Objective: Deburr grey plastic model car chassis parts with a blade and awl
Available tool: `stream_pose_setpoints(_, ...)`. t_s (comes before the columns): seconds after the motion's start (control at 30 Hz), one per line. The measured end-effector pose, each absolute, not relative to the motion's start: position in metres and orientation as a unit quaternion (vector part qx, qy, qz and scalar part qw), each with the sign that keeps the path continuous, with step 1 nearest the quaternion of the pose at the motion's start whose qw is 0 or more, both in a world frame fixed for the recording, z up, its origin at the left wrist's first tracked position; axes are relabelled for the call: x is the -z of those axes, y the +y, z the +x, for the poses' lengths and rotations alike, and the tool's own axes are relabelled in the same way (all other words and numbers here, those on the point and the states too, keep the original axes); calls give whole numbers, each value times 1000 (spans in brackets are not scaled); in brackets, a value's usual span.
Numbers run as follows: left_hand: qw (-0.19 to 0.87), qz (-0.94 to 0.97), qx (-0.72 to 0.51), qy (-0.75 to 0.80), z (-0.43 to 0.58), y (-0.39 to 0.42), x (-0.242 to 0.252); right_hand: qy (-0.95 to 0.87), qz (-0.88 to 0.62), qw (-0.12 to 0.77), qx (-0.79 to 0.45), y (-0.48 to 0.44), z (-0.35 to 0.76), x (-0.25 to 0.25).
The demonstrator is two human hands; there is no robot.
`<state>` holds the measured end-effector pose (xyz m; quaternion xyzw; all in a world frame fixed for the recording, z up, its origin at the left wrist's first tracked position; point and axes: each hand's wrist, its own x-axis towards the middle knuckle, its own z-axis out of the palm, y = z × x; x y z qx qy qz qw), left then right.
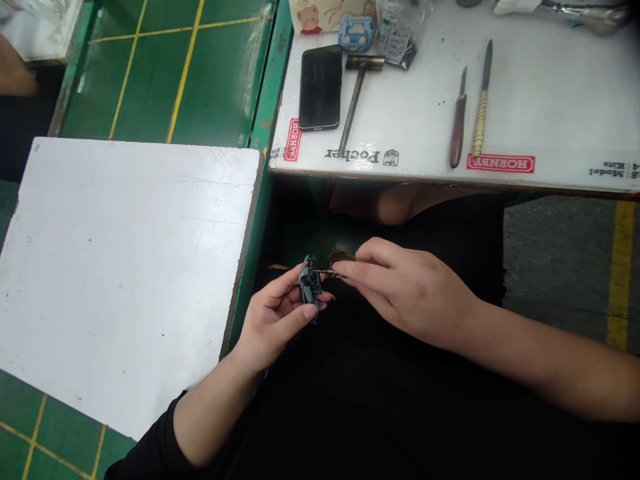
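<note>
Above my lap, my left hand (280,313) is closed on a small dark grey-blue model part (311,283), pinched between thumb and fingers. The part has a red and black area in its middle. From the right, my right hand (410,283) pinches a thin tool with a metal shaft (327,272). Its tip reaches to the model part; whether it touches cannot be made out. Something brown and rounded (341,257) shows beside the right fingertips, and the fingers hide most of the tool.
A white board (125,267) lies on the green table at left. On the table ahead are a phone (321,87), a T-shaped metal tool (356,100), a brown-handled knife (459,127), a slim file-like tool (483,100), a blue case (357,33) and a plastic bag (400,30).
</note>
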<state>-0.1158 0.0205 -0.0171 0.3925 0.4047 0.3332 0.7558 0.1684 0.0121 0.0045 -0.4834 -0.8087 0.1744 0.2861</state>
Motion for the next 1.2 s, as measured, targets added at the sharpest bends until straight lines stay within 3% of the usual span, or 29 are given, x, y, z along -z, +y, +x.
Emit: stream_pose_setpoints(1.2, 754, 402, -334, 399, -115, 21, 14, -816, -469, 286, -179, 10, 170, 4)
